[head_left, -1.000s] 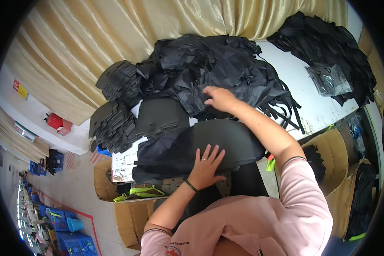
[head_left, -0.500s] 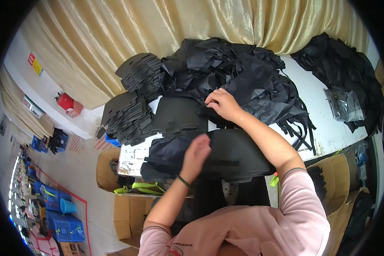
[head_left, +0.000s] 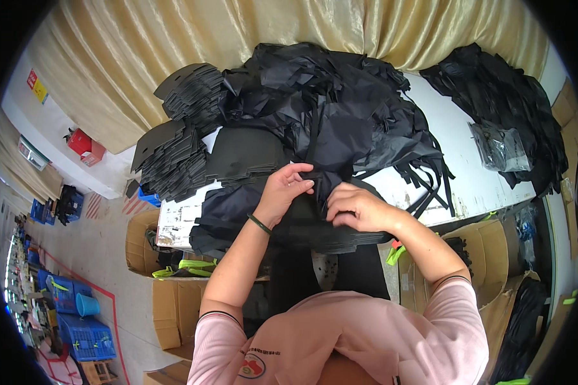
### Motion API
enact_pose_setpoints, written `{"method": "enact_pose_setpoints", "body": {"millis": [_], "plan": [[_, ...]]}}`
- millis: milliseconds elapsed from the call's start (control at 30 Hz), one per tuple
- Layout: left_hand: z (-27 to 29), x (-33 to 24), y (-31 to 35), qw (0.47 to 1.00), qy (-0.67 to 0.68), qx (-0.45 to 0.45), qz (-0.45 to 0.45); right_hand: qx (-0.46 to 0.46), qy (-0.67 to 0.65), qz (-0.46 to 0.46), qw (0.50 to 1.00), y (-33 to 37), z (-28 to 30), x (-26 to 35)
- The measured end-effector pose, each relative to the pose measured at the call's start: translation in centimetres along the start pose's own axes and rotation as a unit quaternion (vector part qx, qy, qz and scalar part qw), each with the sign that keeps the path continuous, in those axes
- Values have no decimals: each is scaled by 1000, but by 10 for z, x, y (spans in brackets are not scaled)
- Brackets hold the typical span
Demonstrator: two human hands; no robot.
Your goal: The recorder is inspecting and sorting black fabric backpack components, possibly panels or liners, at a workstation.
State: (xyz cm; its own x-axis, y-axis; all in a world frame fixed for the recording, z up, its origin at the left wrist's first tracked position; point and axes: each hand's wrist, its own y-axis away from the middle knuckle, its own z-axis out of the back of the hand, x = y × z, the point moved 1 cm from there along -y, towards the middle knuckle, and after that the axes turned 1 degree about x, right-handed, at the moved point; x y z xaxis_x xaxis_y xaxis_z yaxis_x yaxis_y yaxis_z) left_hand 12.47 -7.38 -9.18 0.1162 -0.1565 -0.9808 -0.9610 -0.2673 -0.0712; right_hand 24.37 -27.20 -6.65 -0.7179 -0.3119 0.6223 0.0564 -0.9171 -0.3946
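Note:
My left hand (head_left: 284,194) is closed, its thumb and fingers pinching the edge of a piece of black fabric (head_left: 329,181). Close beside it, my right hand (head_left: 358,208) curls its fingers at the same fabric; its fingertips are partly hidden. This fabric hangs between the hands and reaches back toward a large heap of crumpled black fabric (head_left: 372,96). Beneath my hands, at the table's near edge, lies a stack of flat black sheets (head_left: 340,239). Folded black fabric (head_left: 228,208) lies to its left, below another stack of black panels (head_left: 245,154).
Fanned stacks of black panels (head_left: 173,160) fill the table's left side. On the white table (head_left: 472,196), a clear plastic bag (head_left: 501,149) lies against a second black heap (head_left: 494,90). Cardboard boxes (head_left: 173,314) stand below the near edge. A gold curtain (head_left: 340,25) hangs behind.
My right hand has drawn back from the far heap toward me, with black fabric pulled along. My left hand has moved forward and closed on that fabric. The whole view has shifted slightly.

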Motion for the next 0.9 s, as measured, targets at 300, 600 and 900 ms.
{"method": "enact_pose_setpoints", "body": {"millis": [300, 600, 900], "plan": [[-16, -5, 17, 996, -77, -2, -52, -11, 57, -69, 996, -22, 40, 5], [-7, -43, 12, 900, -340, 1, -273, -54, 219, -51, 973, -37, 71, 42], [-36, -52, -16, 976, -145, 149, -59, -100, 347, -43, 932, -46, 119, 65]]}}
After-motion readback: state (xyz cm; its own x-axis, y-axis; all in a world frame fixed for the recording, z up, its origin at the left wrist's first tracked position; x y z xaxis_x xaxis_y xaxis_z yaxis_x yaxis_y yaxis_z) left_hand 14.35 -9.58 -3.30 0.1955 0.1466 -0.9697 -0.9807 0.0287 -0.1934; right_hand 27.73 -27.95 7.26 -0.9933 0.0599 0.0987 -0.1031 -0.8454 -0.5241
